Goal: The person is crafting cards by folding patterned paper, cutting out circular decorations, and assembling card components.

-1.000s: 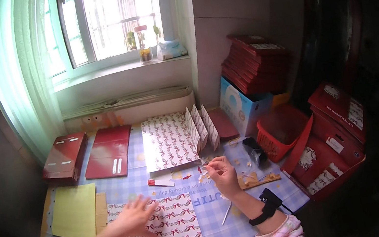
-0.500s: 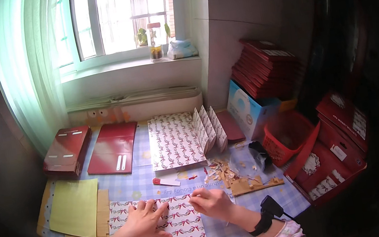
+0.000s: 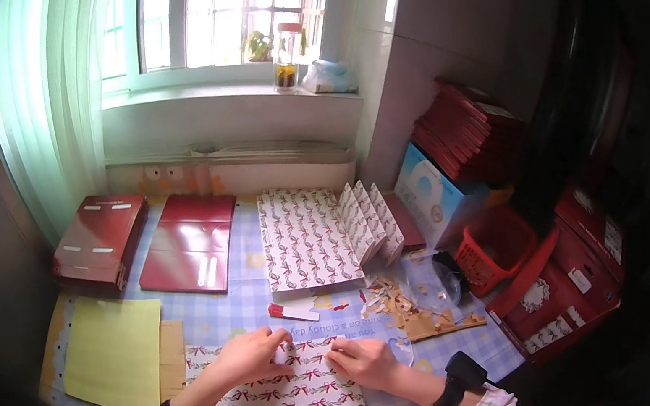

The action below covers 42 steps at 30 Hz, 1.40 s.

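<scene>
Bow-printed white paper sheet lies flat at the near edge of the blue checked table, and both hands rest on its upper edge. Left hand lies with fingers curled loosely, tips pressing the sheet near its top; right hand sits just beside it, fingers bent and pinching at the same edge, though whether paper is actually gripped I cannot tell. Beyond them lie a small red-and-white strip and a stack of matching printed sheets.

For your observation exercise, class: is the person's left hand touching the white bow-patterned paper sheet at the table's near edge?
Touching. The head view shows the left hand lying flat on the white bow-patterned paper sheet, its fingers pressed at the top edge.
</scene>
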### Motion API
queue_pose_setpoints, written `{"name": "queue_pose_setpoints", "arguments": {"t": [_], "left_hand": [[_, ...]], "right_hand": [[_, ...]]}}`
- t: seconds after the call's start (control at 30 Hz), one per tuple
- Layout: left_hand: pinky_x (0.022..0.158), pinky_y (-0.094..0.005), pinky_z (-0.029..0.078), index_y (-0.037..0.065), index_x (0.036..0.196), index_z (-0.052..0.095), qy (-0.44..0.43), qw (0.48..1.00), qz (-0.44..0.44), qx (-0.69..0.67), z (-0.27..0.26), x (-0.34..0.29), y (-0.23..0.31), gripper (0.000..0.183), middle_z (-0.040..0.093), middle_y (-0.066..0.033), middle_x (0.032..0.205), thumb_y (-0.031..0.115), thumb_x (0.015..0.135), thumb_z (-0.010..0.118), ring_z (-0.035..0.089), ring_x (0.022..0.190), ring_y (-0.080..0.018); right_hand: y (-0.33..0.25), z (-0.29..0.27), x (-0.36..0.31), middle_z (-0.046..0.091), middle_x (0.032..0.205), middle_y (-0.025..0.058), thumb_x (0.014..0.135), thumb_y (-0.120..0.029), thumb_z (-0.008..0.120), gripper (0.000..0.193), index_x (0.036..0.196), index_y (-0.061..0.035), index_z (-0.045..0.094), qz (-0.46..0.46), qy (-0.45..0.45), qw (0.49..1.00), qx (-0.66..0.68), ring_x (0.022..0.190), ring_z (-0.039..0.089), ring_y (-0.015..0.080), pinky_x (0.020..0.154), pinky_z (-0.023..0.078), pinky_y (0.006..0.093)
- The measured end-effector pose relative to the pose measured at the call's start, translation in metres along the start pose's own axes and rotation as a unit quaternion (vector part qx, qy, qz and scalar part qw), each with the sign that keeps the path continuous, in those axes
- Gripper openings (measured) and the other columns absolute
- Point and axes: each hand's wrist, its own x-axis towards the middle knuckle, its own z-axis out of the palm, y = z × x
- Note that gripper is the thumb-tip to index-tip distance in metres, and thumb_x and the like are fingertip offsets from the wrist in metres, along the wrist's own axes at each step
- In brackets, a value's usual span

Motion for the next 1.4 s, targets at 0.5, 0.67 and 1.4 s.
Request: {"name": "queue_pose_setpoints", "arguments": {"t": [0.5,0.67,1.4], "left_hand": [[0.068,-0.0392,0.047,0.014,0.107,0.048,0.034,0.999,0.002,-0.025,0.003,-0.008,-0.001,0.047,0.054,-0.0122,0.089,0.043,0.073,0.062,0.055,0.087,-0.0289],[0.069,-0.0384,0.047,0.013,0.106,0.048,0.037,0.999,0.005,-0.024,0.003,-0.008,-0.002,0.046,0.054,-0.0117,0.088,0.042,0.074,0.062,0.055,0.086,-0.0287],[0.066,-0.0365,0.046,0.016,0.105,0.050,0.063,0.998,0.013,-0.012,0.009,-0.006,-0.003,0.045,0.054,-0.0086,0.081,0.044,0.073,0.062,0.055,0.082,-0.0271]], "right_hand": [[-0.005,-0.001,0.001,0.053,0.078,-0.0009,0.068,-0.009,0.067,0.010,0.078,-0.0078,0.064,-0.034,-0.030,0.998,-0.041,0.044,0.048,0.0117,0.040,0.038,0.0243],[-0.003,0.001,-0.001,0.053,0.078,-0.0007,0.068,-0.009,0.067,0.011,0.078,-0.0076,0.064,-0.031,-0.037,0.998,-0.030,0.044,0.048,0.0118,0.040,0.039,0.0244],[-0.008,-0.008,0.009,0.051,0.077,-0.0017,0.069,-0.008,0.062,0.005,0.074,-0.0058,0.060,-0.034,-0.079,0.996,-0.019,0.053,0.050,0.0091,0.043,0.040,0.0225]]}}
